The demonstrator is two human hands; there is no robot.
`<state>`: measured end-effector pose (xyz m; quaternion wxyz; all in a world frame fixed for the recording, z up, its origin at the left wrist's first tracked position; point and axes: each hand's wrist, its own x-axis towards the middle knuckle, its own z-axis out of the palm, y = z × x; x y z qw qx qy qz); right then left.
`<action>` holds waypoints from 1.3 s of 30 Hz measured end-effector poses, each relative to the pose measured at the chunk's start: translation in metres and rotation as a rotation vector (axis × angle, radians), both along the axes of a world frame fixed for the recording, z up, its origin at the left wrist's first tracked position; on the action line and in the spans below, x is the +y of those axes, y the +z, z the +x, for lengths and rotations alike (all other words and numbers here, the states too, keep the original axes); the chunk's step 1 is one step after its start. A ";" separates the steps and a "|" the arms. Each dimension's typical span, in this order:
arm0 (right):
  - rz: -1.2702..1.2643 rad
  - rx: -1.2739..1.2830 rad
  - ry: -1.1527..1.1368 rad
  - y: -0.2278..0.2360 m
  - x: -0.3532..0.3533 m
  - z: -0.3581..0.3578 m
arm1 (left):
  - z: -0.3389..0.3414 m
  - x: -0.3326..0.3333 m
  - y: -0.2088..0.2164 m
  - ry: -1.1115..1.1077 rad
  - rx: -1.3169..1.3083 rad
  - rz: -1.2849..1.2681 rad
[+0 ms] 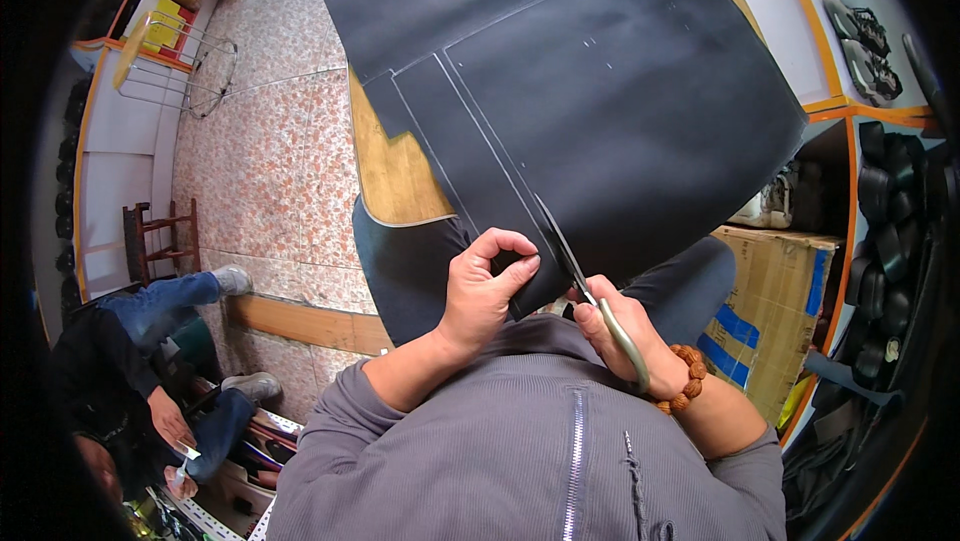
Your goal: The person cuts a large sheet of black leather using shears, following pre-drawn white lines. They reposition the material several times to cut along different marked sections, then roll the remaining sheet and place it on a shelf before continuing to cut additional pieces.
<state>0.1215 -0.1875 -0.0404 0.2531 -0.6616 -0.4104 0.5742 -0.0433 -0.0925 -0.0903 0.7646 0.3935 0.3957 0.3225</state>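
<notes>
A large black sheet point(640, 91), smooth like leather, lies over a wooden board point(400, 181) and reaches down to my lap. Pale straight lines are drawn on it, forming long narrow strips. My left hand point(485, 286) pinches the sheet's near edge between thumb and fingers. Just right of it, my right hand point(620, 326) grips a pair of scissors point(565, 246) with pale greenish handles. The blades point away from me and lie at the sheet close to a drawn line. How far the blades are apart is hard to make out. A brown beaded bracelet circles my right wrist.
At the lower left another person point(110, 371) sits, holding something small and white. A wire-framed stool point(170, 61) and a small dark wooden stool point(165, 236) stand on the left. Right of me are a taped cardboard box point(765, 311) and shelves with shoes point(865, 51).
</notes>
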 end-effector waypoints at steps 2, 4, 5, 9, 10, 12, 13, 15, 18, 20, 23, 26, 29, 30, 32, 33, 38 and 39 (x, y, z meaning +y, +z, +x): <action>0.002 0.006 -0.014 0.001 0.000 -0.001 | 0.000 0.000 0.000 0.001 0.007 0.008; -0.010 0.006 -0.032 0.002 0.000 -0.002 | 0.000 0.000 0.000 0.011 0.007 0.007; -0.004 0.024 -0.043 0.002 0.000 -0.002 | 0.000 0.000 -0.001 -0.001 0.035 0.038; -0.015 0.013 -0.044 0.001 -0.001 -0.002 | -0.001 0.000 -0.003 -0.011 0.029 0.013; -0.036 -0.012 -0.037 0.001 -0.001 -0.001 | -0.001 0.000 -0.004 -0.009 0.030 0.019; 0.001 0.011 -0.046 0.001 -0.002 -0.001 | -0.001 -0.001 -0.005 -0.003 0.034 0.029; -0.016 0.005 -0.044 0.002 -0.002 0.000 | -0.001 -0.001 -0.005 -0.003 0.029 0.021; 0.021 0.011 -0.046 0.002 -0.002 0.000 | -0.001 -0.001 -0.006 0.000 0.024 0.007; 0.058 -0.006 -0.039 0.002 -0.002 0.000 | -0.001 -0.001 -0.005 -0.005 0.032 -0.005; 0.061 -0.009 -0.035 0.002 -0.002 0.000 | -0.002 -0.001 -0.005 -0.011 0.045 0.028; 0.042 -0.004 -0.029 0.002 -0.002 0.003 | -0.002 -0.002 -0.005 -0.016 0.052 0.037; 0.053 -0.021 -0.016 0.003 -0.003 0.003 | -0.002 -0.002 -0.006 -0.015 0.056 0.052; 0.062 -0.044 0.008 0.004 0.000 0.003 | -0.004 -0.002 -0.005 -0.023 0.063 0.074; 0.072 -0.053 0.025 0.004 0.003 0.002 | -0.004 -0.002 -0.004 -0.016 0.068 0.083; 0.067 -0.041 0.040 0.002 0.010 0.002 | -0.006 -0.004 -0.002 -0.042 0.054 0.052; 0.052 -0.018 0.041 0.000 0.014 0.001 | -0.006 -0.004 0.000 -0.057 0.043 0.043; 0.004 0.015 0.105 -0.004 0.023 0.002 | -0.011 -0.002 0.006 -0.096 0.038 0.022; 0.012 0.006 0.110 -0.005 0.023 0.003 | -0.012 -0.001 0.007 -0.115 0.057 0.033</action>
